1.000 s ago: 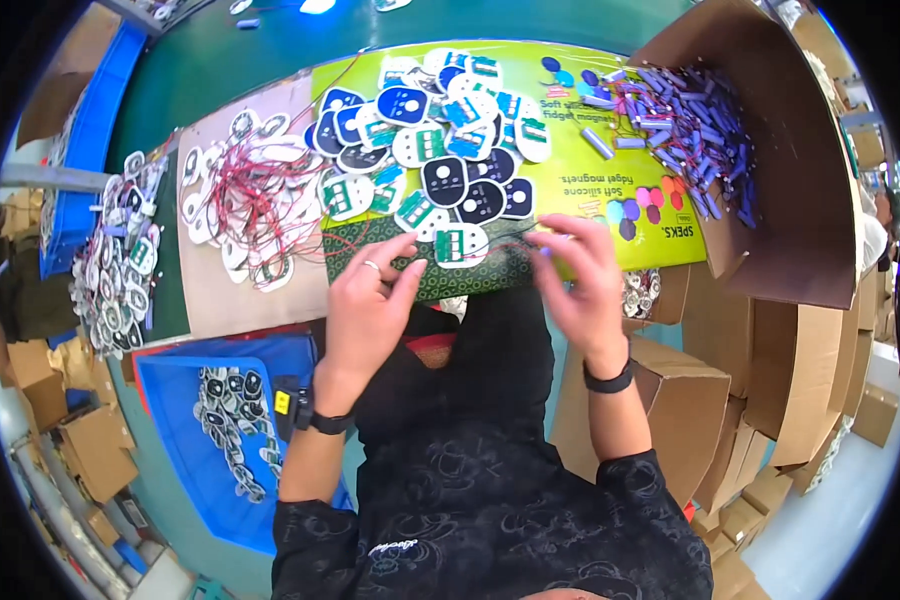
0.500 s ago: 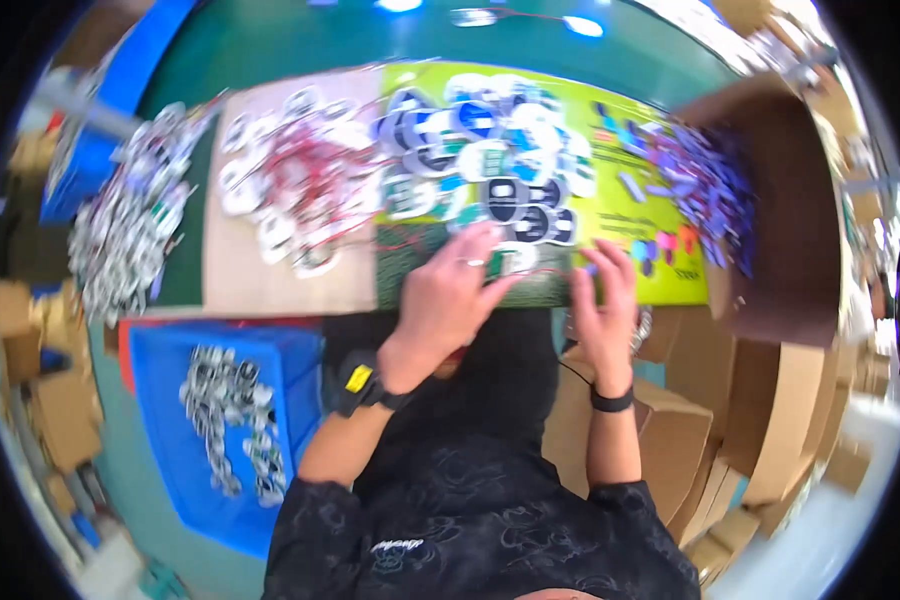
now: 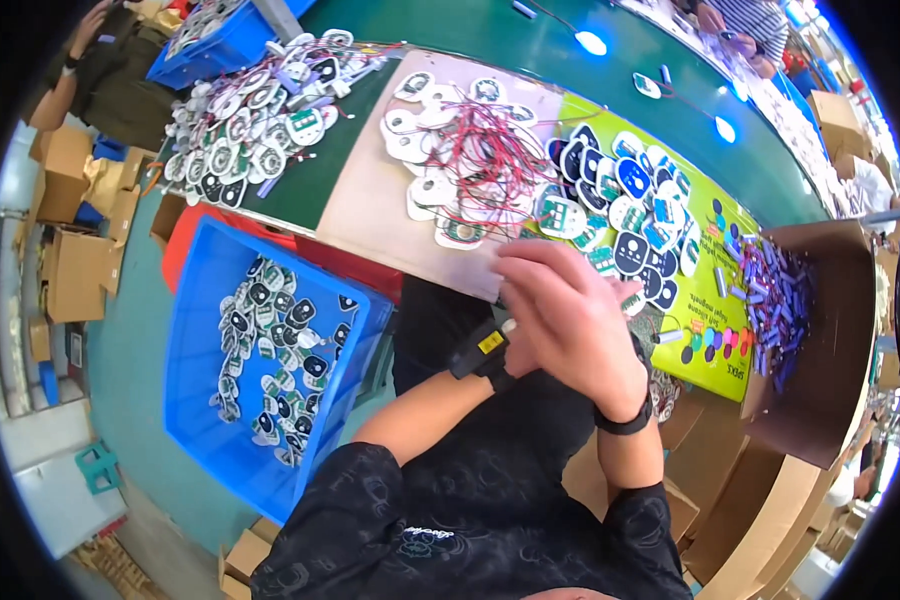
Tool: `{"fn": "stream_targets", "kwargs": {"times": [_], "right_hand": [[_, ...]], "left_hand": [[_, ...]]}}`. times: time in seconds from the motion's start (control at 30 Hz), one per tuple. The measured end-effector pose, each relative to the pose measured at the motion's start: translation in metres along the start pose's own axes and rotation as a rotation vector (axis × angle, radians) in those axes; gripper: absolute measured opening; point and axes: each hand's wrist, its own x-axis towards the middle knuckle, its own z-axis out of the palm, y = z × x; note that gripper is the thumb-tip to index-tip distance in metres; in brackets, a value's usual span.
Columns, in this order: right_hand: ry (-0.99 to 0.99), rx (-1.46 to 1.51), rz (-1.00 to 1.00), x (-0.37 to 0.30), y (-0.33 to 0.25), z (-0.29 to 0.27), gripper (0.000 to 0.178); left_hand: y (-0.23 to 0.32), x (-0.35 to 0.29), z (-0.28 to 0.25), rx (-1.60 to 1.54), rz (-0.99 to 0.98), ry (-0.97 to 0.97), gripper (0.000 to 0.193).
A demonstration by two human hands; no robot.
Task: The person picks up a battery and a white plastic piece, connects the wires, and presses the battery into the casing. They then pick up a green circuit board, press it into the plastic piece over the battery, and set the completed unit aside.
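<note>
My right hand (image 3: 570, 315) reaches across to the left, over my left hand, with its fingers stretched, slightly bent and apart. Nothing shows in its fingers, though they are a little blurred. Only the wrist side of my left hand (image 3: 522, 358) shows; its fingers are hidden. Beyond the right hand's knuckles peeks the edge of a small pale piece (image 3: 632, 303); what holds it is not visible. A grey cylindrical cell (image 3: 668, 337) lies beside it on the dark mat. Left of my fingers are round white pieces with a heap of red and black wires (image 3: 485, 150).
Round circuit boards (image 3: 630, 205) cover the yellow-green sheet. At the right, a cardboard box (image 3: 820, 330) stands by purple cylinders (image 3: 775, 300). A blue bin (image 3: 195, 400) with boards is at lower left. More wired pieces (image 3: 255, 120) are piled at far left. Other people stand beyond.
The view has turned, shifting the table contents. My right hand has moved left across my left hand, which was visible with its fingers over the mat and is now mostly covered.
</note>
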Motion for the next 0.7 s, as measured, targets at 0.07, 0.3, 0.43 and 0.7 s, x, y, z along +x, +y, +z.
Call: {"fn": "stream_targets", "kwargs": {"times": [0.07,0.3,0.43,0.7], "right_hand": [[-0.086,0.051,-0.079,0.035,-0.007,0.023,0.022],[-0.085,-0.273,-0.139,0.178,0.049,0.055,0.030],[-0.146,-0.393,-0.156,0.222,0.088,0.097,0.037],[-0.268,-0.641,-0.445,0.257,0.097,0.089,0.020]], "left_hand": [[0.005,-0.003,-0.012,0.042,-0.017,-0.050,0.056],[-0.017,0.021,-0.037,1.051,0.543,0.005,0.028],[-0.010,0.023,-0.027,1.109,0.535,0.106,0.025],[-0.009,0.023,-0.030,1.296,0.256,-0.027,0.021]]}}
